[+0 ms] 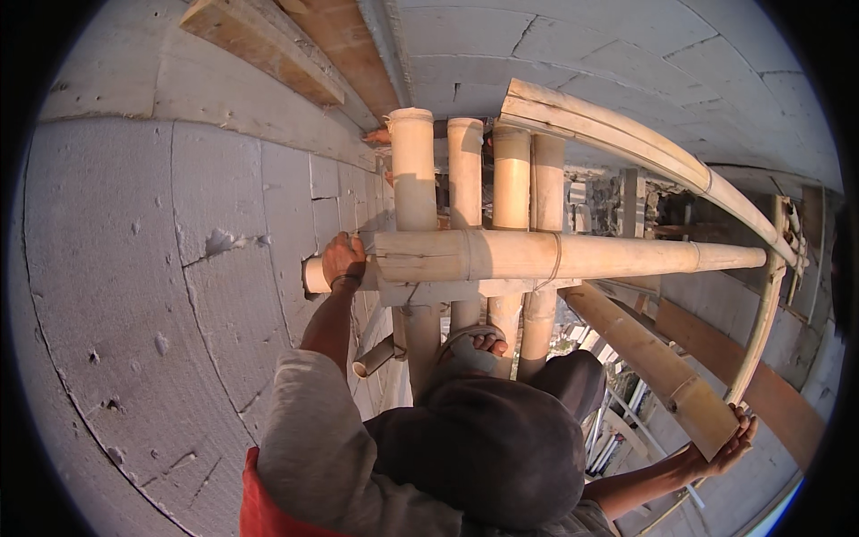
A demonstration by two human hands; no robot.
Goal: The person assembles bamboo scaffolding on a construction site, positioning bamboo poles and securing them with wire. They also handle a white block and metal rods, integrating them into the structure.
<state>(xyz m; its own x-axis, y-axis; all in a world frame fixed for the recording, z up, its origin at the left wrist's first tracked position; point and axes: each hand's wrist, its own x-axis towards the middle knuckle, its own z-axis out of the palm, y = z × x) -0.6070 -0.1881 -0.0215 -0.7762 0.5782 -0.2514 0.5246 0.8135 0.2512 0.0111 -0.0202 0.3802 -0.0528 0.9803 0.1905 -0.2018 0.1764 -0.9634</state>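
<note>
My left hand [344, 260] is closed over a bamboo pole [315, 276] whose end sits in a hole in the block wall at left. At the lower right, my right hand [737, 436] grips the near end of a thick slanting bamboo pole [662, 371], its fingers partly hidden behind the pole. Between my hands a large bamboo pole [528, 255] lies crosswise, with wire around it. Under it run several lengthwise bamboo poles [414, 174] side by side. My foot [489, 344] in a sandal rests on these, below the crosswise pole.
A grey block wall [116, 268] rises close on my left. Wooden planks [259, 49] lie along it at the far left. A curved split bamboo [626, 139] meets a thin upright pole [761, 322] at right. Gaps between the poles show a drop with rubble below.
</note>
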